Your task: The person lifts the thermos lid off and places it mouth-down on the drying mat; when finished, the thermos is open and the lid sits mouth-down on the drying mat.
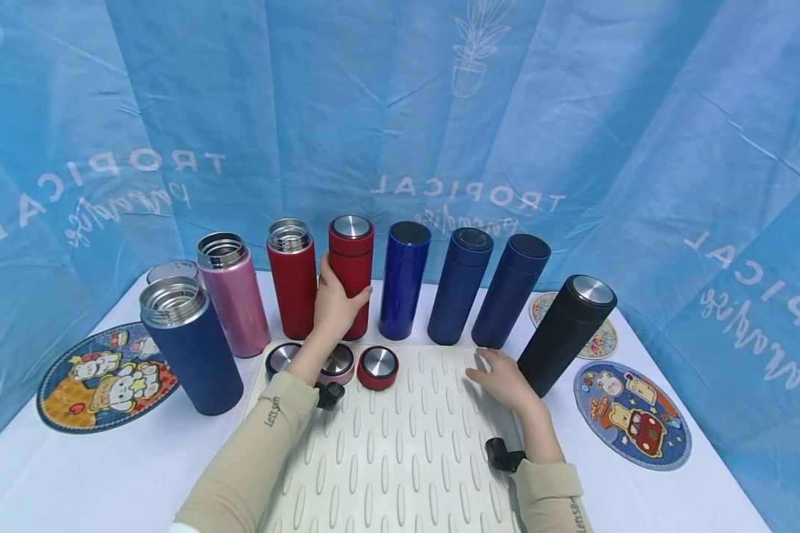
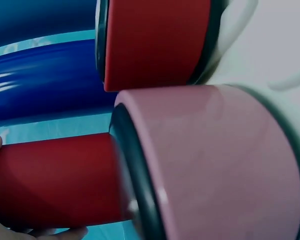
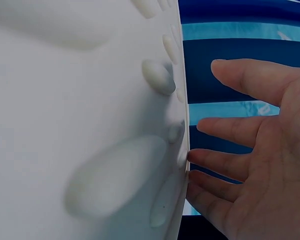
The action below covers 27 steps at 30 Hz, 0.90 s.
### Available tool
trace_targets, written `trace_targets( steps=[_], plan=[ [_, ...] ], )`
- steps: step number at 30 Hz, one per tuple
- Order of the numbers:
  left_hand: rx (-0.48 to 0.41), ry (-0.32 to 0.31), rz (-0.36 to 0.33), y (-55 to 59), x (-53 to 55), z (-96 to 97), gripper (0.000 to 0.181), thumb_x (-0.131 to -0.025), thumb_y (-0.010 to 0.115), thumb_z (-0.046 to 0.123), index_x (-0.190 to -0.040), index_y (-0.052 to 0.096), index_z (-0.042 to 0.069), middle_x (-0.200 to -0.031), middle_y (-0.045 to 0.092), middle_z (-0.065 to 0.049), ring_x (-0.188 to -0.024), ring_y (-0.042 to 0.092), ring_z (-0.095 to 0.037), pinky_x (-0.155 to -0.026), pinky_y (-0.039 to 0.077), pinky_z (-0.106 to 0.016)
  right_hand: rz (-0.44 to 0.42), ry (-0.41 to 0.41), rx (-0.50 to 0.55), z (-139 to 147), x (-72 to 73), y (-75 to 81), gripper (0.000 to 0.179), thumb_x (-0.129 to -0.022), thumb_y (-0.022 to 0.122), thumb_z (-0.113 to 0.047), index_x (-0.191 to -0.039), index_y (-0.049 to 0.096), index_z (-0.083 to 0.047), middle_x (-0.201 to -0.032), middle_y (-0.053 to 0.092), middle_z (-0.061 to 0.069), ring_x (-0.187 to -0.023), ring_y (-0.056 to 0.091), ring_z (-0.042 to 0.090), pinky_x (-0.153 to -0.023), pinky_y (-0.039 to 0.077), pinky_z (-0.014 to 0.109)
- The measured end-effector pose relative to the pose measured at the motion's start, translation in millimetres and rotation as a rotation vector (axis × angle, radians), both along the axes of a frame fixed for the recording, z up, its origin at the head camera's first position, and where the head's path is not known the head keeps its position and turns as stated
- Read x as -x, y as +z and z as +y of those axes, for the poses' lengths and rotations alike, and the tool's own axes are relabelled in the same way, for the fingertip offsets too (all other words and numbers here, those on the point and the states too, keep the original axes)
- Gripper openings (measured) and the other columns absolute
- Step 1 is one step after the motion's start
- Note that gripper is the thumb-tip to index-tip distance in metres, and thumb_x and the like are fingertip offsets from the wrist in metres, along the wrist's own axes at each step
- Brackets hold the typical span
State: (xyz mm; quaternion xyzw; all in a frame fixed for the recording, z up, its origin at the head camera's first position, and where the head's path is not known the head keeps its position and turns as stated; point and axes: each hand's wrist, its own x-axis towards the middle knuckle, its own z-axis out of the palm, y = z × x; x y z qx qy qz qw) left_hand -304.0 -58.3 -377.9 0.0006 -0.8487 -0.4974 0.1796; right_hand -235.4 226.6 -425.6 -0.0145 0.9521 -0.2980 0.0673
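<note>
My left hand [image 1: 334,302] grips a lidded red thermos bottle [image 1: 351,252] standing behind the white mat. In the left wrist view, the thumb and fingers lie on either side of that red bottle's body. An open red bottle [image 1: 292,285] stands just left of it. Below the left wrist lie a pink lid [image 2: 220,165], a red lid [image 1: 377,368] and a dark blue lid [image 1: 283,358], all on the mat. My right hand [image 3: 260,130] holds nothing; its fingers are extended and spread by the mat's far edge, near two navy bottles [image 1: 460,289].
An open pink bottle [image 1: 236,303] and an open navy bottle [image 1: 196,359] stand at left. A glossy blue bottle [image 1: 403,285] stands mid-row, a black one [image 1: 563,337] at right. The ridged mat [image 1: 400,459] lies in front. Cartoon coasters [image 1: 633,422] lie at both sides.
</note>
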Motion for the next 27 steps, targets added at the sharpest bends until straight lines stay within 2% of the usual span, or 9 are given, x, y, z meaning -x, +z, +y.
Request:
trace_targets(
  steps=[7,14,17,23,27],
  plan=[
    [0.009,-0.011,0.023,-3.6,-1.5,-0.7,0.089,-0.082,0.068,0.024,-0.143,0.006,0.002,-0.136,0.034,-0.026,-0.119,0.044,-0.041,-0.099,0.036,-0.053,-0.008,-0.002,-0.002,-1,-0.5,0.5,0.058,-0.09,0.055,-0.028,-0.137,0.039,0.001,-0.142,0.033,0.025,-0.133,0.024,0.043,-0.105,0.023,0.058],
    [0.017,-0.021,0.079,-6.5,-9.6,-1.6,0.087,-0.083,0.069,0.027,-0.142,0.01,0.003,-0.133,0.039,-0.024,-0.118,0.046,-0.039,-0.098,0.037,-0.053,-0.01,0.002,-0.002,-1,-1.9,0.8,0.058,-0.09,0.056,-0.029,-0.137,0.04,0.001,-0.142,0.034,0.025,-0.133,0.024,0.043,-0.105,0.023,0.058],
    [0.002,-0.017,0.117,-1.8,-13.8,-1.8,0.087,-0.082,0.069,0.026,-0.142,0.01,0.004,-0.133,0.039,-0.023,-0.118,0.046,-0.038,-0.099,0.036,-0.052,-0.009,0.007,-0.006,-1,-2.3,0.3,0.058,-0.09,0.056,-0.03,-0.137,0.04,0.001,-0.142,0.034,0.025,-0.133,0.025,0.043,-0.105,0.023,0.058],
    [-0.059,-0.041,0.166,15.1,-23.4,-3.1,0.089,-0.081,0.07,0.026,-0.144,0.009,0.006,-0.133,0.041,-0.019,-0.119,0.046,-0.034,-0.1,0.037,-0.051,-0.004,0.01,-0.01,0,-1.6,0.4,0.058,-0.09,0.055,-0.029,-0.137,0.04,0.001,-0.142,0.033,0.025,-0.133,0.024,0.043,-0.105,0.023,0.058],
    [-0.071,-0.044,0.198,25.1,-32.5,-6.7,0.088,-0.079,0.072,0.026,-0.143,0.015,0.01,-0.131,0.045,-0.016,-0.117,0.048,-0.032,-0.097,0.04,-0.051,0.0,0.011,-0.014,0,-1.1,0.9,0.057,-0.09,0.055,-0.028,-0.136,0.041,0.001,-0.142,0.034,0.025,-0.133,0.025,0.043,-0.105,0.023,0.058]
  ],
)
